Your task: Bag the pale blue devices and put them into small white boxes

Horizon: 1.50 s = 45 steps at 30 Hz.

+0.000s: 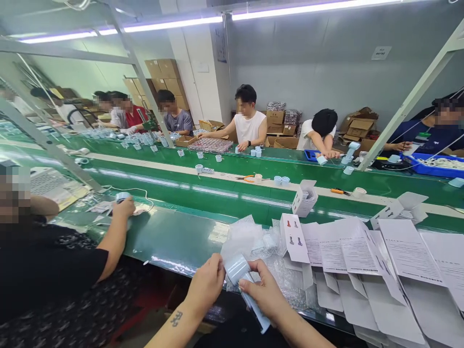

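Holding a small light-blue gadget (pixel 237 267) between them, the left hand (pixel 206 282) and the right hand (pixel 266 290) sit at 6 o'clock in the view, close to the person's body. The left hand's grip is closed on the gadget's rounded top end, with fingers and thumb pinching it. The right hand's grip is closed on the gadget's lower part, which pokes out past the palm toward 5 o'clock. A thin clear bag (pixel 241 237) lies around and just behind the gadget, touching it. I cannot tell if the gadget is fully inside the bag.

The hands hover over the near edge of the green worktop (pixel 174 237). Just beyond them, at 12 o'clock from the hands, lies a heap of clear bubble wrap (pixel 286 280). At 2 o'clock from the hands stands a small white card with tiny pictures (pixel 293 238). At 3 o'clock is a big spread of flat white box blanks and printed sheets (pixel 362 270), lying over each other.

Farther off, an open white box (pixel 304 198) stands on the long green belt. Orange-handled pliers (pixel 246 178) lie farther back on it. At 9 o'clock a neighbour in a dark top rests a hand (pixel 123 208) on the worktop. More people sit along the far side.
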Tool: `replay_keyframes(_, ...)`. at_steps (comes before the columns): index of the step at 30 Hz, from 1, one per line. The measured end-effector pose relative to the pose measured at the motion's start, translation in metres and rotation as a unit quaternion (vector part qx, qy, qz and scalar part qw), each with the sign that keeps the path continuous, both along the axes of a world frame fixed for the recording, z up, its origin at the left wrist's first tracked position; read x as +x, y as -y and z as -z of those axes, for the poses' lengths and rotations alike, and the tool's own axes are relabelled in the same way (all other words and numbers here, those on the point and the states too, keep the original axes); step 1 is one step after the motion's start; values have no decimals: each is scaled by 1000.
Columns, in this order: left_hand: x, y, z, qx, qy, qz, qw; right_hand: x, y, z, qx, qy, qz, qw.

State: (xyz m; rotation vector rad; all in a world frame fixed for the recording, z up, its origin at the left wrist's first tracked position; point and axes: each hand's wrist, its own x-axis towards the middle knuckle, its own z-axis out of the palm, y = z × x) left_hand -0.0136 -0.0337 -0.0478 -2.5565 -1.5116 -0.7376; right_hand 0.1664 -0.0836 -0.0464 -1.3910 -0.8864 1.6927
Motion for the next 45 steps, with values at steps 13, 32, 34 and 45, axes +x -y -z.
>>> replay_keyframes(13,5,22,-16,87,62,162,981,2,2,-4,-43,-140,16,989)
replay_keyframes(32,6,24,-21,-69,126,280,949,-6,11,16,-84,-211,115,967)
replay_keyframes(34,5,25,-17,-60,142,291,944,-2,11,25,-77,-217,84,970)
replay_keyframes(45,6,24,-19,-1,157,257,954,5,6,27,-12,-51,95,994)
